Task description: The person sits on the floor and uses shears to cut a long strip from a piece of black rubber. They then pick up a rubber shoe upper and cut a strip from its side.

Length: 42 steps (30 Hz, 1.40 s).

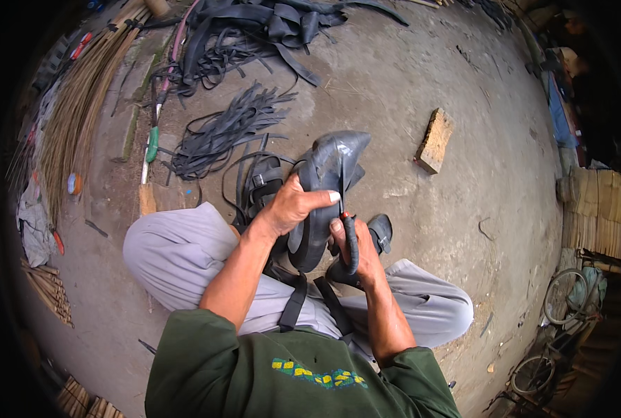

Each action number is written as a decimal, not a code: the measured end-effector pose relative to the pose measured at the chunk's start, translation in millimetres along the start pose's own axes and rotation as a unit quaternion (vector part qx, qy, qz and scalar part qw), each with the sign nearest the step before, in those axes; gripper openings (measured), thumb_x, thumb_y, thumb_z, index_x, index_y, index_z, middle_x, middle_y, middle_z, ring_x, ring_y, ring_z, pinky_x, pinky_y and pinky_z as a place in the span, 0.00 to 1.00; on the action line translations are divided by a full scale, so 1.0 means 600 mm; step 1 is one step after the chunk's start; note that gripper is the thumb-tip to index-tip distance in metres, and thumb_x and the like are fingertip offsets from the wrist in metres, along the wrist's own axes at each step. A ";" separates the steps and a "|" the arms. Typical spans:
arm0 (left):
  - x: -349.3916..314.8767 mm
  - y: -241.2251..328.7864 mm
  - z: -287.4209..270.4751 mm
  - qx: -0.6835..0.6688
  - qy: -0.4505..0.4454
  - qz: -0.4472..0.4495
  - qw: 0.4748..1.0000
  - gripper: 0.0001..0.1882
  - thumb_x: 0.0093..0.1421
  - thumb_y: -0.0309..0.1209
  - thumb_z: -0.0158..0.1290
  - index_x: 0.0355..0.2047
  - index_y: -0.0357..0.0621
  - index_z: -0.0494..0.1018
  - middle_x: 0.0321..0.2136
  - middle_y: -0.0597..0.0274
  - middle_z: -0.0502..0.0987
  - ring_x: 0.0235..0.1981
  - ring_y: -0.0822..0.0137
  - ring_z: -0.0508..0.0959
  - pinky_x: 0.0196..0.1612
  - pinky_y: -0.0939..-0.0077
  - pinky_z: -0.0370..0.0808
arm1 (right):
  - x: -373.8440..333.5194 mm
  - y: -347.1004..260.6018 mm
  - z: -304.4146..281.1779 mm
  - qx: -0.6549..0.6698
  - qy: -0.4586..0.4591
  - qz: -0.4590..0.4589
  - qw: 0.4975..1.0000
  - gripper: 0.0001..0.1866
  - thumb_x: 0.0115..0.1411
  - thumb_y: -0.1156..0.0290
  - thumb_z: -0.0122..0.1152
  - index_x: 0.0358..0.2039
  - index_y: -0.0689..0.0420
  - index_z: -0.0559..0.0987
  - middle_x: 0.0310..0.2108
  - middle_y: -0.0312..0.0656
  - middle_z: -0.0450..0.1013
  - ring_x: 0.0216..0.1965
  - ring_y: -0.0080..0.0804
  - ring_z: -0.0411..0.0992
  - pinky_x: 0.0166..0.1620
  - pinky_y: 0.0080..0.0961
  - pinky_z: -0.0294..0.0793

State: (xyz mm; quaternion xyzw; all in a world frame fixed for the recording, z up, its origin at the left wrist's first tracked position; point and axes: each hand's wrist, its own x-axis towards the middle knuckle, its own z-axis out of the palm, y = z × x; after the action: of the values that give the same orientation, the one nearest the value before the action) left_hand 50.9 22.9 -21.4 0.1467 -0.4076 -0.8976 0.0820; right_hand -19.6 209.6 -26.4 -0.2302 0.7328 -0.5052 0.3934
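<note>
A thick, curved piece of black rubber (319, 161) is held up in front of my crossed legs. My left hand (289, 207) is closed on its left side, with the thumb pressed across the top. In my right hand (361, 254) is a pair of shears (351, 240) with a black-wrapped handle and a bit of red near the pivot. The blades point away from me and lie against the rubber's right part, close to my left thumb tip. Whether the blades are apart cannot be made out. My right fingers are partly hidden behind the handle.
Cut black rubber strips (230, 132) lie beyond my left knee, with a larger heap of rubber bands (276, 31) farther off. A brick-like block (434, 141) sits on the concrete floor to the right. Long thin sticks (87, 97) lie at left; a bicycle (565, 296) stands far right.
</note>
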 end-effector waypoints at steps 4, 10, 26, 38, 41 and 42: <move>-0.003 -0.014 0.012 0.030 -0.003 -0.001 1.000 0.17 0.62 0.25 0.61 0.52 0.41 0.76 0.38 0.69 0.81 0.38 0.76 0.80 0.43 0.76 0.80 | 0.007 -0.004 -0.007 -0.014 0.024 -0.039 0.999 0.31 0.68 0.43 0.63 0.21 0.56 0.69 0.14 0.29 0.62 0.19 0.20 0.61 0.23 0.26 0.60; 0.013 0.016 -0.009 -0.132 0.036 -0.024 0.990 0.18 0.60 0.26 0.62 0.52 0.39 0.77 0.42 0.60 0.83 0.41 0.68 0.84 0.47 0.67 0.83 | -0.022 -0.008 -0.002 0.008 -0.012 0.026 1.000 0.28 0.66 0.46 0.66 0.21 0.54 0.70 0.15 0.27 0.62 0.19 0.16 0.60 0.23 0.23 0.59; 0.003 0.007 -0.010 -0.055 0.005 -0.007 0.998 0.19 0.62 0.22 0.60 0.53 0.41 0.76 0.42 0.67 0.82 0.41 0.76 0.81 0.49 0.74 0.79 | -0.013 0.001 0.001 -0.002 -0.012 0.013 1.000 0.31 0.66 0.41 0.63 0.21 0.55 0.71 0.16 0.28 0.63 0.18 0.18 0.60 0.22 0.23 0.58; 0.009 0.018 -0.016 -0.092 0.033 -0.022 0.995 0.19 0.61 0.28 0.62 0.52 0.36 0.77 0.42 0.61 0.83 0.43 0.67 0.83 0.48 0.66 0.81 | -0.020 -0.004 0.001 0.007 -0.033 0.026 0.999 0.28 0.68 0.46 0.64 0.22 0.56 0.70 0.16 0.27 0.61 0.21 0.17 0.59 0.24 0.24 0.58; 0.013 0.019 -0.024 -0.057 0.036 -0.013 0.998 0.21 0.61 0.28 0.63 0.53 0.37 0.76 0.42 0.61 0.82 0.43 0.67 0.82 0.49 0.66 0.80 | -0.013 0.005 0.003 -0.005 -0.052 0.009 0.999 0.30 0.68 0.43 0.61 0.25 0.57 0.71 0.18 0.31 0.63 0.24 0.21 0.61 0.27 0.28 0.61; 0.012 0.016 -0.023 -0.040 0.040 -0.008 0.998 0.21 0.61 0.28 0.63 0.53 0.37 0.76 0.42 0.61 0.82 0.43 0.68 0.82 0.50 0.67 0.80 | -0.008 0.008 0.003 -0.019 -0.049 -0.002 0.999 0.30 0.68 0.41 0.60 0.25 0.58 0.71 0.19 0.32 0.63 0.24 0.22 0.61 0.28 0.30 0.62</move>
State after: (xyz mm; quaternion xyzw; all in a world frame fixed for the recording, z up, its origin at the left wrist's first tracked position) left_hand 49.0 5.1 -24.2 0.1828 -0.3663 -0.9072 0.0967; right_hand -15.2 214.2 -29.6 -0.2632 0.7214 -0.4803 0.4238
